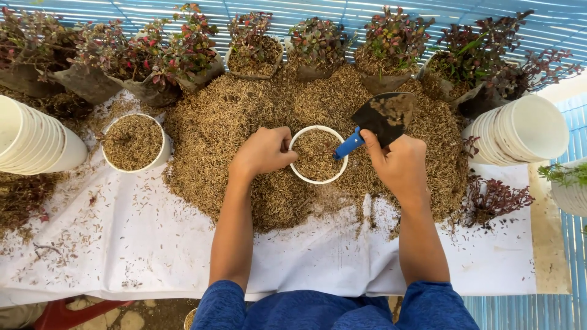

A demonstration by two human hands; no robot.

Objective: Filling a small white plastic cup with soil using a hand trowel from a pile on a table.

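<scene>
Two hands work at a white pot (317, 155) that sits in the middle of a wide heap of husk (232, 134) on a tabletop under a white sheet (318, 256). The left hand (264, 151) curls on the pot's left rim, fingers pinching its edge. The right hand (400, 162) is closed around the blue handle of a trowel (378, 120), whose dark blade tilts up just right of the pot, flecked with husk. The pot is nearly full of husk. Left of the heap stands a second pot (134, 142), also filled. Stacks of white pots lie on their sides at the far left (33, 142) and at the right (520, 129). Along the far edge runs a row of red-leaved plants (183, 46) in dark bags.
</scene>
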